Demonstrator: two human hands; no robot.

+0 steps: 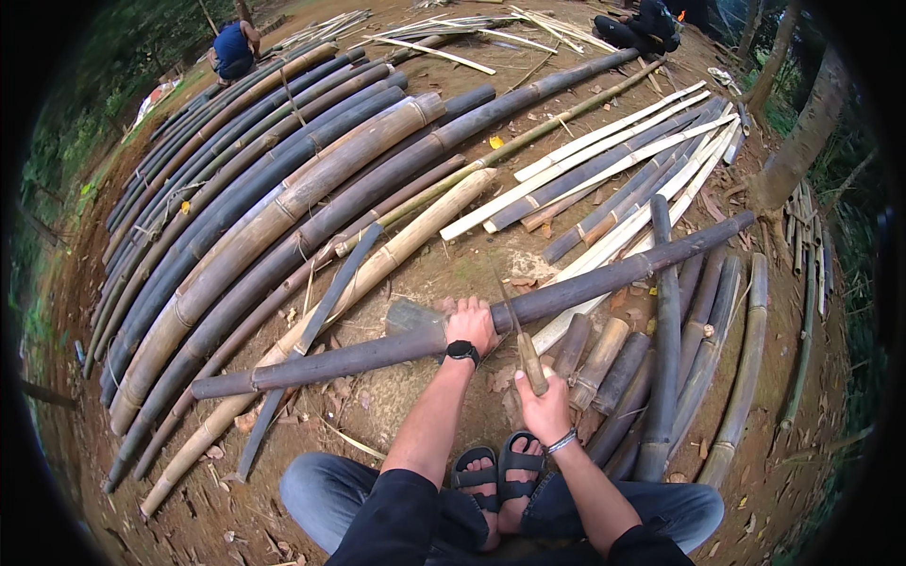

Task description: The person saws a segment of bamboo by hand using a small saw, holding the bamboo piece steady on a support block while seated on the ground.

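Observation:
A long dark bamboo pole [604,291] lies slantwise in front of me, its left end lower and nearer than its right end. My left hand [472,324], with a watch on its wrist, is closed over the pole near the middle and presses it from above. In my right hand [545,407] is a wooden-handled blade [531,363], gripped by the handle. The narrow blade is seen almost edge-on and lies across the pole just right of my left hand; whether it is a saw or a knife I cannot tell. A short dark block [411,317] shows behind the pole.
Rows of bamboo poles [274,212] fill the left side. Split pale strips [604,151] lie at the back right. Short cut pieces [599,361] and longer poles [741,377] rest at my right. Two other people [232,49] crouch far back. A tree trunk [807,137] stands right.

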